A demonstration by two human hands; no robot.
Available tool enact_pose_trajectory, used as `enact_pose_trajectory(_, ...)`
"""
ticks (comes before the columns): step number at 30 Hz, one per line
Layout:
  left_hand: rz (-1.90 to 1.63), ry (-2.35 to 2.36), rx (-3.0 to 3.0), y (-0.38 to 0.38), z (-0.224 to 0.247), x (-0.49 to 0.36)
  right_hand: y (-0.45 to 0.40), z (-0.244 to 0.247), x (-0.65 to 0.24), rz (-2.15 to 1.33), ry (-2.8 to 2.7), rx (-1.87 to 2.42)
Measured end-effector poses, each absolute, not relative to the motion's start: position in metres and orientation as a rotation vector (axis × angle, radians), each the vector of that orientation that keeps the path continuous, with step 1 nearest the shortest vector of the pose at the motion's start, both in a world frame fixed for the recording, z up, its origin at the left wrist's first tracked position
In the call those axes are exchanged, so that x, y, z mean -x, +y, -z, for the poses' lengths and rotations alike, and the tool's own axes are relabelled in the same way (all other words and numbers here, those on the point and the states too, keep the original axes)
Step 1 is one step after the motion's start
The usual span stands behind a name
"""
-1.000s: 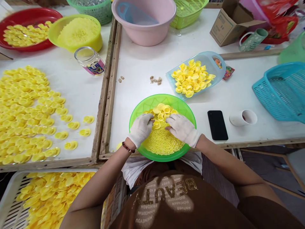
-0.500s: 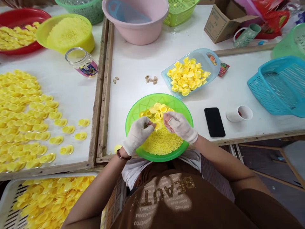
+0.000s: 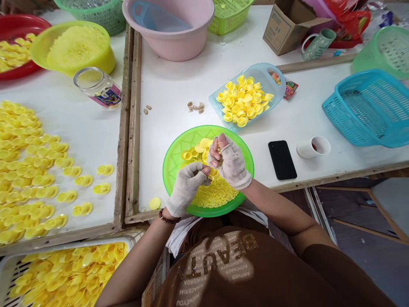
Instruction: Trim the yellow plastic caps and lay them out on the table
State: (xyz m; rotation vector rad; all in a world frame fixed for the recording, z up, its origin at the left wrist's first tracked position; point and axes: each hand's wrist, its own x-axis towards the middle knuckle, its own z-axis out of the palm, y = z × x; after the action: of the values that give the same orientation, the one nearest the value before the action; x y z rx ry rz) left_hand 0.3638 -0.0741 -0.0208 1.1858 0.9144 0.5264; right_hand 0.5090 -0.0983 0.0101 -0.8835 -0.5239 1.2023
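White tabletop point(image 3: 166, 145), smooth and edged with rough wooden strips point(image 3: 136, 106), spreads before you in the head view. At its near edge sits your round green plastic bowl point(image 3: 170, 170), half full of small, grainy yellow beads point(image 3: 220, 196), with shallow, shiny yellow dishes point(image 3: 188, 154) heaped toward its far side. Beyond it, a pale blue scoop point(image 3: 277, 87) carries more yellow cups point(image 3: 246, 100).

You wear knitted off-white gloves with bare fingertips. Your left hand point(image 3: 189, 183) comes in low over the bowl, thumb and forefinger pinched at the edge of a small dish point(image 3: 214, 173). Your right hand point(image 3: 230, 162) is raised higher, wrist bent inward, fingers curled around a few beads — some peek out between them. That dish lies just below your right hand, close to the left fingertips — partly hidden.
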Motion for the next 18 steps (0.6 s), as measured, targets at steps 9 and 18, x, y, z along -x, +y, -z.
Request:
enact_pose_trajectory(9,-0.702,1.036,-1.266,-0.067,0.016,-0.346,-0.120,0.013,-0.540,-1.043,-0.923,1.229)
enact_pose_trajectory(18,-0.901,1.503,-1.497,-0.042,-0.016,-0.236,-0.142,0.037,-0.557,-0.518,-2.229,1.665)
